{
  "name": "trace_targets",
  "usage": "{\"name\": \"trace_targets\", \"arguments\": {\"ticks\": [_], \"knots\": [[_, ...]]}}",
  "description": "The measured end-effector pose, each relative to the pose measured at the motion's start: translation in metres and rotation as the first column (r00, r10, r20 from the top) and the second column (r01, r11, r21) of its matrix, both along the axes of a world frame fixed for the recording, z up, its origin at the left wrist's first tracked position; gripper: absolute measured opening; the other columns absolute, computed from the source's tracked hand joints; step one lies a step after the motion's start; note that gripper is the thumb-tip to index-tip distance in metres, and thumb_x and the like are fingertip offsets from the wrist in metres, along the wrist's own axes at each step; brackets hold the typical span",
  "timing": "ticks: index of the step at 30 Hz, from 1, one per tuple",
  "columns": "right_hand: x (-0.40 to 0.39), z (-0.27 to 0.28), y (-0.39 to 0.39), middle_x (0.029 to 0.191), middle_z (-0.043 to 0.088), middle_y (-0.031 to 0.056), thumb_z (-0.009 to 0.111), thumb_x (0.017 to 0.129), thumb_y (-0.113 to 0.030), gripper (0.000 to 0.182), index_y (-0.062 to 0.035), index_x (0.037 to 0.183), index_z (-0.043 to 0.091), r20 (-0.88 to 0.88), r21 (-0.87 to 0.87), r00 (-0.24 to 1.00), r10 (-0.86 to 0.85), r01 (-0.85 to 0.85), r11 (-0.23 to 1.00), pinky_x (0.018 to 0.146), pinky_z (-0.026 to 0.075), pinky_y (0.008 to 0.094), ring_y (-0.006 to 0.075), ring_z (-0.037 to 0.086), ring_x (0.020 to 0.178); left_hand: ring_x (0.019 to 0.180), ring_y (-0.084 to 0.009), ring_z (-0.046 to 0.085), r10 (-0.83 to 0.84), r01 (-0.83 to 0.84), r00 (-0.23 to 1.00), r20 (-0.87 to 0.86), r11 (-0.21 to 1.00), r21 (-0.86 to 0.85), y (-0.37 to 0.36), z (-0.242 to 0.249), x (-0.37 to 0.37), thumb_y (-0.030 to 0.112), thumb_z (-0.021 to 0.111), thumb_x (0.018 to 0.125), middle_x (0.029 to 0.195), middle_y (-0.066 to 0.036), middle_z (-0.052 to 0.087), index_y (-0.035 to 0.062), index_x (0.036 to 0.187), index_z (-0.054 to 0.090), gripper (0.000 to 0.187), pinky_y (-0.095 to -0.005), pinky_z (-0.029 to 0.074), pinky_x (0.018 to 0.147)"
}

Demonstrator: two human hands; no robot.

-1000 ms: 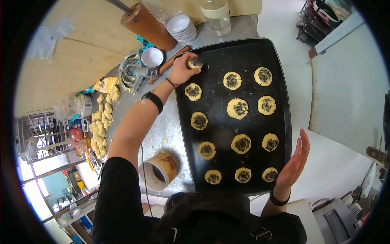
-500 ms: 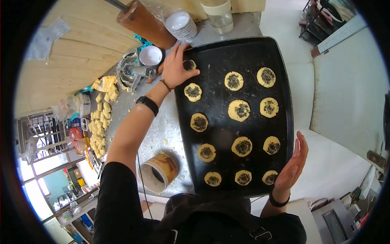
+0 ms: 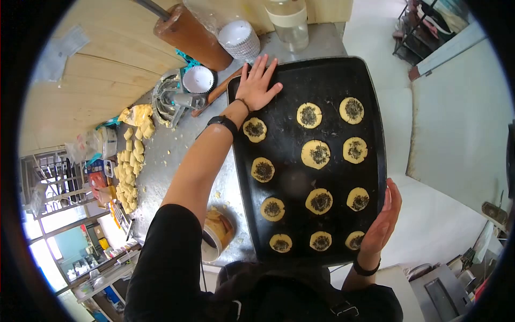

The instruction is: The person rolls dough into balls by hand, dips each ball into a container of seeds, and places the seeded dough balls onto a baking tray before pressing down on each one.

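Observation:
A large black baking tray (image 3: 292, 75) carries rows of flat yellow dough rounds, such as this one (image 3: 315, 154), each topped with dark flecks. Across the tray's far left corner lies my left hand (image 3: 259, 88), fingers spread and pointing to the far rim. It hides the round in that corner. Along the right rim, near the close corner, my right hand (image 3: 382, 222) rests on its edge with fingers stretched out against the tray's side. It partly covers the nearest right round (image 3: 354, 240).
Left of the tray are a wooden rolling pin (image 3: 220, 91), a metal mixer beater (image 3: 171, 99), paper cups (image 3: 198, 79) and a pile of dough pieces (image 3: 129, 172). A round container (image 3: 219, 233) stands close by. Behind are a wooden roller (image 3: 193, 37) and a clear jar (image 3: 288, 27).
My left hand has slid right and further over the tray corner, its fingers fanning out and covering the corner round. The tray has shifted slightly toward me. My right hand stays at the right rim.

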State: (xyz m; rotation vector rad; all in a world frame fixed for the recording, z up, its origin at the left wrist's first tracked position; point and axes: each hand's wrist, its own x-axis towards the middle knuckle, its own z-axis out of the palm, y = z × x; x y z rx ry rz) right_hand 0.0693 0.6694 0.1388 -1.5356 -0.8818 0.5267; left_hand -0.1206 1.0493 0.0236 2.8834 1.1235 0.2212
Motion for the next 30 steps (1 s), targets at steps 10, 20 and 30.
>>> {"name": "trace_targets", "arguments": {"ticks": [10, 20, 30], "knots": [[-0.005, 0.015, -0.013, 0.139, 0.038, 0.0218, 0.032, 0.094, -0.055, 0.072, 0.0035, 0.136, 0.038, 0.053, 0.014, 0.999, -0.01, 0.009, 1.0, 0.111, 0.017, 0.0488, 0.0335, 0.032, 0.134, 0.134, -0.0336, 0.031, -0.219, 0.222, 0.974, 0.058, 0.972, -0.071, -0.013, 0.084, -0.069, 0.03, 0.059, 0.085, 0.145, -0.016, 0.033, 0.0179, 0.11, 0.068, 0.029, -0.0546, 0.026, 0.107], [-0.023, 0.042, -0.015, 0.14, 0.038, 0.0212, 0.035, 0.093, -0.053, 0.071, 0.0039, 0.136, 0.038, 0.074, 0.042, 0.997, 0.01, -0.014, 0.999, 0.112, 0.016, 0.0478, 0.0325, 0.032, 0.134, 0.141, -0.0276, 0.019, -0.031, 0.024, 0.997, -0.076, 0.996, -0.088, -0.032, 0.054, -0.081, 0.044, 0.055, 0.086, 0.15, -0.011, 0.027, 0.0255, 0.115, 0.067, 0.036, -0.0561, 0.014, 0.111], [-0.048, 0.065, -0.042, 0.143, 0.037, 0.0195, 0.031, 0.091, -0.059, 0.079, 0.0031, 0.139, 0.033, 0.186, 0.023, 0.982, -0.04, 0.037, 0.999, 0.112, 0.013, 0.0508, 0.0338, 0.028, 0.137, 0.122, -0.023, 0.046, 0.009, 0.06, 0.969, 0.246, 0.96, -0.272, -0.037, 0.117, -0.167, 0.024, 0.061, 0.082, 0.14, -0.01, 0.042, 0.0111, 0.114, 0.063, 0.034, -0.0426, 0.036, 0.102]]}}
